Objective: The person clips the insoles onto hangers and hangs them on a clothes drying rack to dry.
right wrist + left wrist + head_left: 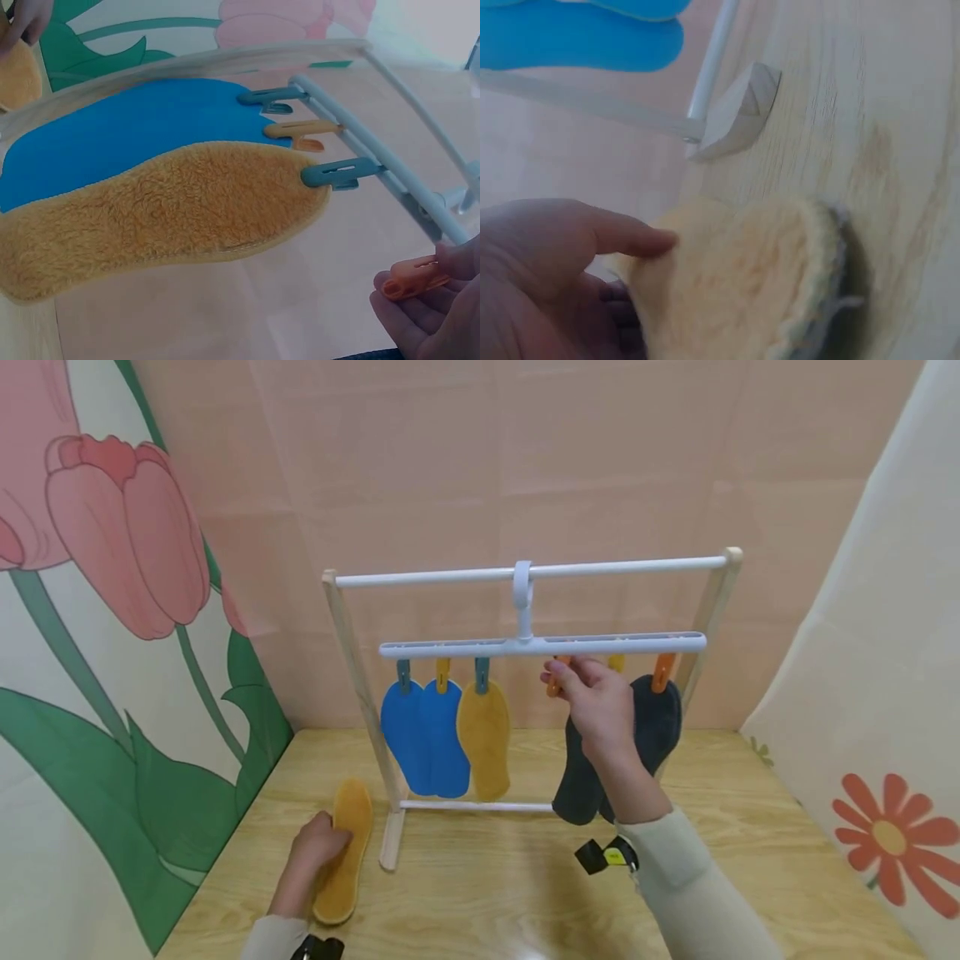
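My left hand (311,853) grips a fuzzy yellow insole (354,818) between thumb and fingers, low over the table at the left. In the left wrist view the thumb presses on the insole's fleecy face. My right hand (609,714) pinches an orange clip (411,279) just under the white hanger bar (465,648), right of its middle. No insole shows in that clip. Left of it a yellow insole (483,747) hangs from a teal clip (341,172). Two blue insoles (405,731) hang further left, overlapping. Dark insoles (662,718) hang at the right, partly behind my right hand.
The hanger hooks over the top rail (427,577) of a rack with wooden legs (348,652) and a white lower rail (480,807). The rack stands on a wood-grain table (465,885). Flower-print cloths (127,535) flank both sides, with a pink cloth (600,460) behind.
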`<state>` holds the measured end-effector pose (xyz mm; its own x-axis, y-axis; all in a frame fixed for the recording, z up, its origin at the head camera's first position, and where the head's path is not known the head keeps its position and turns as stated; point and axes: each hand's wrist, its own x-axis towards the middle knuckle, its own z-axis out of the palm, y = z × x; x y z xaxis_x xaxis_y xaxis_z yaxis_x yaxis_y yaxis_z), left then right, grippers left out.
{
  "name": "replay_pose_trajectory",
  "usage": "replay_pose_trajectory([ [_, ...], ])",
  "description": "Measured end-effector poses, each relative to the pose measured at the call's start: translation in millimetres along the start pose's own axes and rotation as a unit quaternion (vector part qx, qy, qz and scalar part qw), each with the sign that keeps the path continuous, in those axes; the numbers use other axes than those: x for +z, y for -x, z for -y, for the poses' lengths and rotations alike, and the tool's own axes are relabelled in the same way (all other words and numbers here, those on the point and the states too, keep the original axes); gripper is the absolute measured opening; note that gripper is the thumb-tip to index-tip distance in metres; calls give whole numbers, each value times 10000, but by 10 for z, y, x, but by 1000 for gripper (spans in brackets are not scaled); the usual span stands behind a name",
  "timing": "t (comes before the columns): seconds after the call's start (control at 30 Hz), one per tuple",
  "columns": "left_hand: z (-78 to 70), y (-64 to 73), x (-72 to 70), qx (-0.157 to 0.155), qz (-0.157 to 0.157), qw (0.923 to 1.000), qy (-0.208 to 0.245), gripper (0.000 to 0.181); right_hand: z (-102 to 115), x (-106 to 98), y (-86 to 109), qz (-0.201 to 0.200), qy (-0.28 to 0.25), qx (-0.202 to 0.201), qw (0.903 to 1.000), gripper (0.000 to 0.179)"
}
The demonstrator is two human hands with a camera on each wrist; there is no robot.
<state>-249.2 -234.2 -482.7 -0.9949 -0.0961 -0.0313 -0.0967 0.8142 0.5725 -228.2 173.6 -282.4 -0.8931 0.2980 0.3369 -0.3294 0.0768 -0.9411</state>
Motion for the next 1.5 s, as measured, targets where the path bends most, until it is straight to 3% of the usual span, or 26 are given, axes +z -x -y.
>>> replay_pose_trajectory([
  [0.23, 39, 69, -54, 63, -161, 9979, 623, 39, -2, -5, 33, -88, 19, 25, 10000, 35],
  [0.47, 40, 116, -82, 151, -307, 9966, 749, 39, 3, 2, 37, -100, -94, -57, 9999, 35],
  [0.77, -10, 270, -160, -50, -320, 9950, 950, 38, -10, 25, 47, -5, -51, -124, 9999, 36],
  [1.1, -209, 513, -395, 150, -382, 9949, 921, 52, -28, 47, 59, 86, 1, -216, 9997, 38],
  [1.5, -471, 714, -548, 369, -772, 9915, 980, 37, -25, 32, 68, 131, -117, -171, 9997, 37],
])
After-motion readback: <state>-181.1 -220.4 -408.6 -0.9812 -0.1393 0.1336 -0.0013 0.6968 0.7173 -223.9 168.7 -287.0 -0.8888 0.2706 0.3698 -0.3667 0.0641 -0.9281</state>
